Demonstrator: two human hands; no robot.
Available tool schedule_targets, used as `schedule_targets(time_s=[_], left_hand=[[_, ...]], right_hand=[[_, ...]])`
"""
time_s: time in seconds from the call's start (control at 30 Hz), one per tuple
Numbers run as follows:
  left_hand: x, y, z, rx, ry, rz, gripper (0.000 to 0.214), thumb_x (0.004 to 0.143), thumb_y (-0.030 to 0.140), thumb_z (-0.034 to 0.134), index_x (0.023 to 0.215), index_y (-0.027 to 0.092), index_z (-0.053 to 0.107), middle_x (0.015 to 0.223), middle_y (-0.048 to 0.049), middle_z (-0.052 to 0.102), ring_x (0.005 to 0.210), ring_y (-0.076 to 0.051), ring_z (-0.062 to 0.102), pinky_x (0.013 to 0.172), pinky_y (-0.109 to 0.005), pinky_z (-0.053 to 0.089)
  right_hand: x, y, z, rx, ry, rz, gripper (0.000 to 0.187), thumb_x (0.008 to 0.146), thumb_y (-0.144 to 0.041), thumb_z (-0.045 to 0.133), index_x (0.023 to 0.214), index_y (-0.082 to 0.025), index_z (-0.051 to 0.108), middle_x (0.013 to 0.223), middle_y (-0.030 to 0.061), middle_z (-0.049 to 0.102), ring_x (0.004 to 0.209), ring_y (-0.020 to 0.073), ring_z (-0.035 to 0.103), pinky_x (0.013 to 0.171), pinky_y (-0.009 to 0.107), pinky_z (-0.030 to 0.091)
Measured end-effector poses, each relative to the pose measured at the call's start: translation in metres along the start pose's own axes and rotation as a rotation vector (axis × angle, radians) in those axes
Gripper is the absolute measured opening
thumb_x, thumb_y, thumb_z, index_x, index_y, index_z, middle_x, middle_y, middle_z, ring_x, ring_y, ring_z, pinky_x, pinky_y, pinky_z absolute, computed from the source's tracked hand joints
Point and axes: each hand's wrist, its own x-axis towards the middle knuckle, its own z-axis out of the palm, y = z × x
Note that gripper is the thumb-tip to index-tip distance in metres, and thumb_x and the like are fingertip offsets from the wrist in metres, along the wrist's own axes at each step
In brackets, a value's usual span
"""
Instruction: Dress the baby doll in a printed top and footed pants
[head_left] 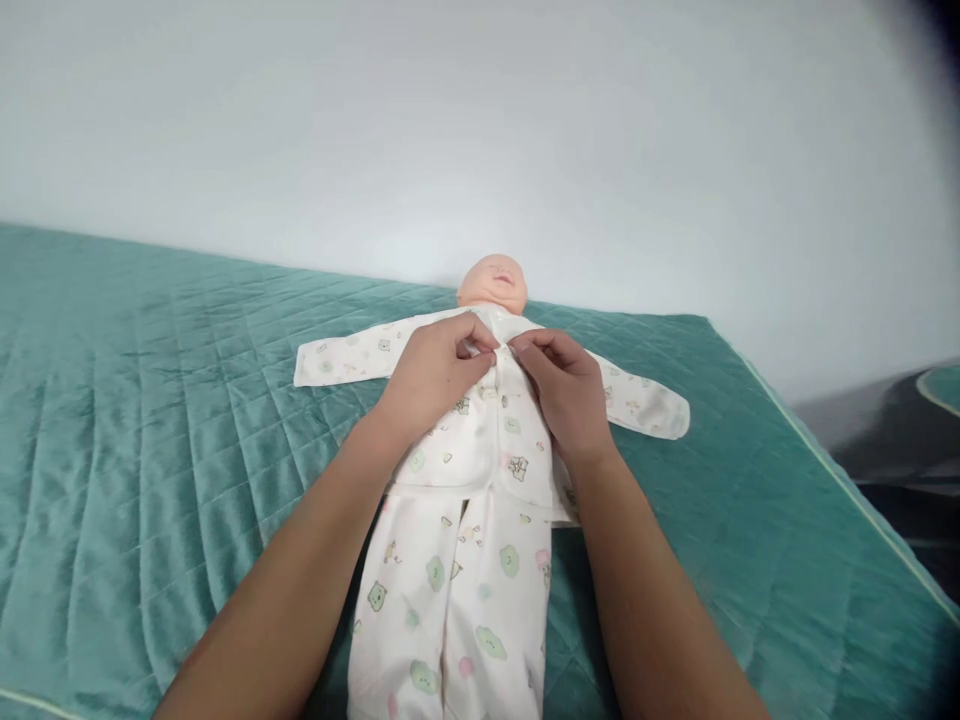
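Note:
A baby doll (495, 285) lies on its back, dressed in a white baby shirt (517, 440) printed with small animals and matching trousers (487, 610). Both sleeves are spread out to the sides. My left hand (439, 370) pinches the left front edge of the shirt at the upper chest. Close beside it, my right hand (561, 385) pinches the opposite front edge, thumb and forefinger pressed together. The fingertips almost meet over the front opening. They hide whatever fastener may be between them.
A green quilted cover (187, 450) lies under the doll, its pale-piped edge running down the right. A plain white wall (450, 130) rises right behind the doll's head. At the far right are a dark area and part of another green piped piece (943, 388).

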Motion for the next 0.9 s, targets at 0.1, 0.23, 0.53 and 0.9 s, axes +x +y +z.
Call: schedule_targets(time_s=[0.1, 0.23, 0.53, 0.9], left_hand=[[0.0, 0.002, 0.001, 0.013, 0.004, -0.001, 0.009, 0.081, 0.019, 0.061, 0.086, 0.021, 0.069, 0.074, 0.0029, 0.066, 0.066, -0.011, 0.057, 0.065, -0.025, 0.044], [0.0, 0.004, 0.003, -0.01, 0.018, -0.038, 0.009, 0.084, 0.027, 0.062, 0.085, 0.021, 0.069, 0.072, 0.0025, 0.065, 0.064, -0.012, 0.056, 0.061, -0.026, 0.041], [0.001, 0.003, 0.01, 0.04, 0.077, -0.049, 0.005, 0.081, 0.02, 0.064, 0.086, 0.021, 0.065, 0.084, 0.0012, 0.07, 0.074, -0.014, 0.062, 0.073, -0.028, 0.047], [0.001, -0.002, 0.005, -0.091, 0.035, -0.041, 0.012, 0.08, 0.016, 0.063, 0.091, 0.021, 0.063, 0.093, -0.001, 0.07, 0.08, -0.013, 0.062, 0.069, -0.025, 0.047]], right_hand=[[-0.001, -0.003, 0.0, -0.077, -0.028, -0.013, 0.008, 0.081, -0.03, 0.07, 0.081, -0.022, 0.071, 0.082, -0.0007, 0.066, 0.073, 0.013, 0.054, 0.064, 0.026, 0.041], [-0.001, -0.004, -0.002, -0.13, -0.066, 0.008, 0.01, 0.083, -0.033, 0.07, 0.084, -0.023, 0.07, 0.077, -0.0017, 0.063, 0.067, 0.0119, 0.049, 0.06, 0.026, 0.038], [0.0, -0.002, -0.004, -0.082, -0.108, 0.042, 0.011, 0.083, -0.033, 0.071, 0.083, -0.022, 0.07, 0.073, -0.0025, 0.059, 0.063, 0.0106, 0.044, 0.057, 0.025, 0.033], [0.001, 0.001, -0.006, -0.033, -0.121, 0.054, 0.011, 0.082, -0.033, 0.072, 0.082, -0.022, 0.07, 0.072, -0.0025, 0.059, 0.061, 0.0105, 0.043, 0.054, 0.024, 0.031]])
